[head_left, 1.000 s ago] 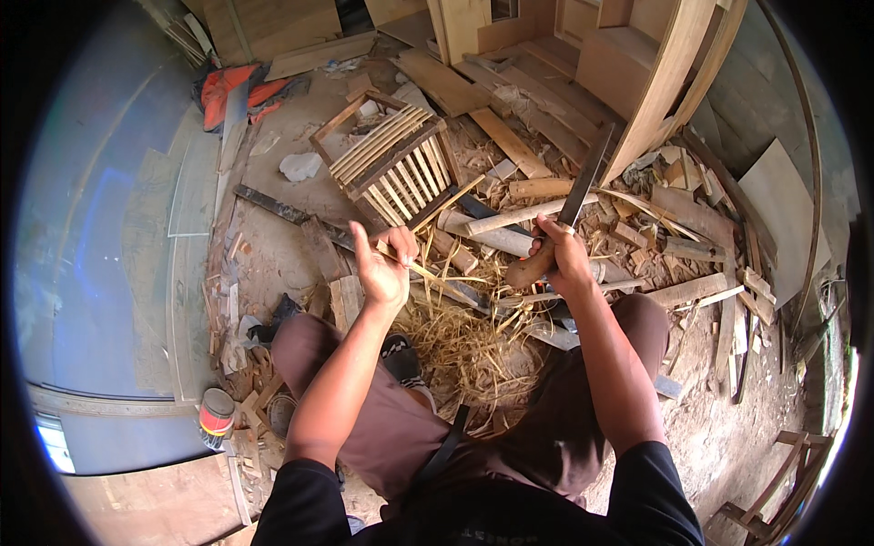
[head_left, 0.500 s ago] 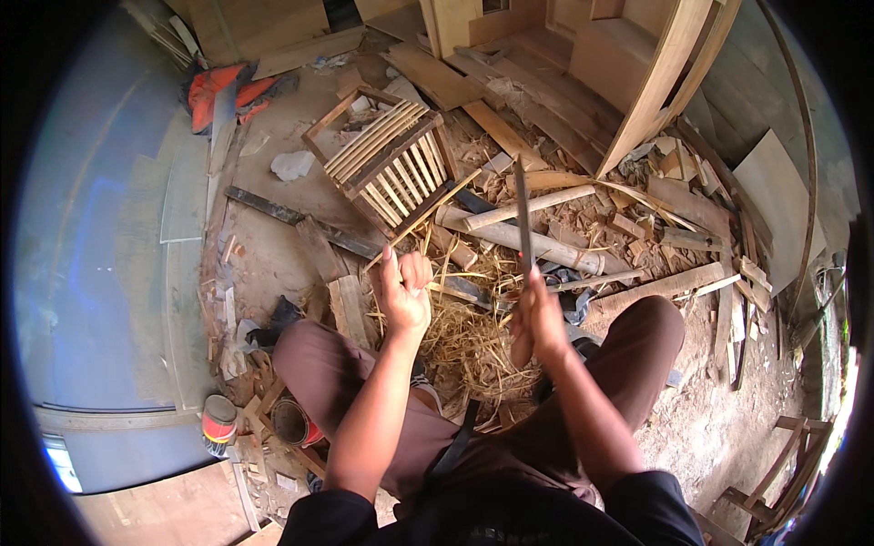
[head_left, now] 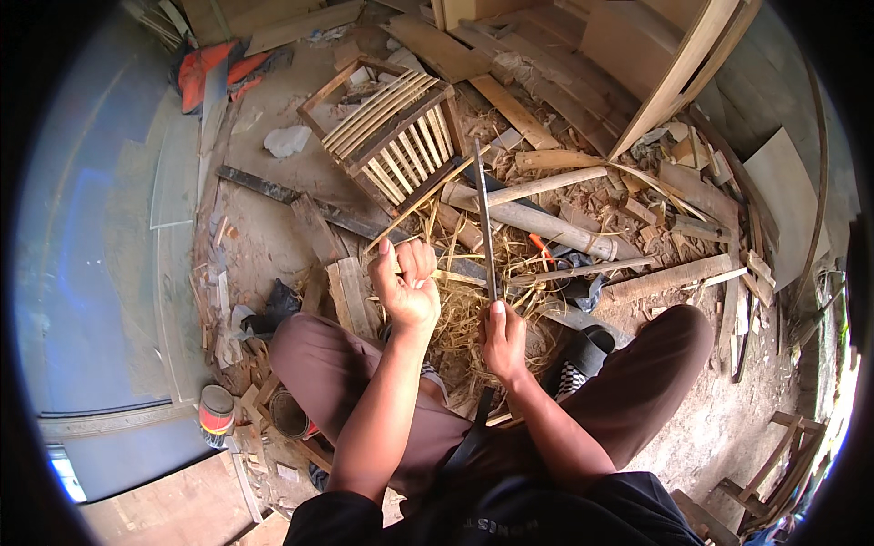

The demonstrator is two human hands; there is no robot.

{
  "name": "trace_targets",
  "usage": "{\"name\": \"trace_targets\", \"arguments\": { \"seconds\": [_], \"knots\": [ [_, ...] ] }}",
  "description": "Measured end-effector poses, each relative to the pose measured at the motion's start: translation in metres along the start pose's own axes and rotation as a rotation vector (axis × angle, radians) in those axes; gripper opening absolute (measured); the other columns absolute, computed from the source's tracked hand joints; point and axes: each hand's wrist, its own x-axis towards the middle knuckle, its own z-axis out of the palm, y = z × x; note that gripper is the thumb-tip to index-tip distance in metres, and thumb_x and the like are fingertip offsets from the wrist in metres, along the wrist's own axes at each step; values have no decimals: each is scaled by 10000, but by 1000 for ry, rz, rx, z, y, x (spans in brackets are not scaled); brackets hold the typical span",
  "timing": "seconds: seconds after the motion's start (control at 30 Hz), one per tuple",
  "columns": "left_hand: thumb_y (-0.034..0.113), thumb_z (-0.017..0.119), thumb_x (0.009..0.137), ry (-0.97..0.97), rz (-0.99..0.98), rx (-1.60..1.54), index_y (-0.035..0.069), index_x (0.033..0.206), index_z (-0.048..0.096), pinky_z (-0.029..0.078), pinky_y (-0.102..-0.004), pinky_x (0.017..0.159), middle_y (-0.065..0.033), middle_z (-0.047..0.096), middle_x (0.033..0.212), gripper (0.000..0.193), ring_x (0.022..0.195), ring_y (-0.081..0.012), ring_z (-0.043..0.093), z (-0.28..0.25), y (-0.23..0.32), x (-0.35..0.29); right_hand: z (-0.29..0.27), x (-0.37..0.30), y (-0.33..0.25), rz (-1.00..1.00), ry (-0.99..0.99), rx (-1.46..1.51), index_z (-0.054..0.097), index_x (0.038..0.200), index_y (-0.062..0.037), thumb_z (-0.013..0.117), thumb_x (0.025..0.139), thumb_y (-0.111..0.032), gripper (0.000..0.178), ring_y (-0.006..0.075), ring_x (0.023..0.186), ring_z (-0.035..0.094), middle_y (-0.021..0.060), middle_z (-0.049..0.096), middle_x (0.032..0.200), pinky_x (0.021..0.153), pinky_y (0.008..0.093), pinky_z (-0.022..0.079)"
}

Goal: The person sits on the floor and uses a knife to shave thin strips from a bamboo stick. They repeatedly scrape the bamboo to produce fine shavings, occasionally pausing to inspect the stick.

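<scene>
My left hand is closed, its fingers curled round a thin bamboo strip that slants up to the right. In my right hand is a long knife, gripped low with its narrow dark blade pointing away from me. The blade passes close to the strip's far end; whether they touch I cannot tell. Below and between the hands lies a heap of curly pale shavings, on the ground between my legs. Just beyond the left hand stands a slatted wooden frame, tilted on the ground.
A bamboo pole and a thinner stick lie beyond the right hand, near a small orange object. Dark planks and wood scraps cover the ground. Two cans, one red-banded, stand at the left by my knee. A large wooden panel leans at far right.
My right hand has moved left and nearer to me, bringing the knife closer to the strip. The left hand barely moved. The orange object has come into sight.
</scene>
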Motion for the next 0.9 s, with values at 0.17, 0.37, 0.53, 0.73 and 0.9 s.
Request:
{"name": "trace_targets", "arguments": {
  "seconds": [0.17, 0.37, 0.53, 0.73, 0.9],
  "knots": [
    [343, 381, 1099, 55, 15, 6, 152, 553, 257, 179, -316, 514, 25, 220, 504, 592, 481, -109, 185, 1, -2, -1, 9, 3, 86, 323, -146, -382, 646, 841, 105, 412, 1068, -489, 677, 494, 706, 637, 343, 621, 725, 704, 542, 480],
    [364, 377, 1099, 100, 24, 26, 158, 562, 236, 171, -309, 524, 30, 204, 511, 592, 493, -108, 156, -3, 7, 2, 14, 3, 59, 262, -52, -303, 618, 840, 87, 442, 1066, -469, 626, 419, 630, 600, 287, 575, 644, 659, 497, 475],
    [357, 384, 1096, 60, 38, 48, 143, 551, 258, 189, -311, 520, 26, 223, 511, 598, 482, -108, 198, 3, -1, -1, 11, 1, -14, -180, 21, -131, 539, 777, 30, 473, 1069, -361, 492, 263, 527, 535, 149, 499, 558, 533, 392, 412],
    [355, 395, 1093, 44, 63, 46, 147, 557, 257, 184, -314, 520, 29, 218, 509, 591, 486, -105, 195, 7, -9, -3, 14, 11, 119, 210, 41, -406, 667, 799, 117, 374, 1051, -557, 777, 517, 739, 655, 366, 629, 740, 732, 571, 490],
    [355, 407, 1087, 98, 61, 17, 154, 569, 247, 174, -316, 523, 36, 200, 513, 578, 493, -104, 177, 4, -3, 3, 5, 12, 75, 389, -62, -274, 592, 744, 68, 428, 1069, -505, 679, 270, 548, 514, 173, 544, 584, 579, 458, 434]
  ]
}}
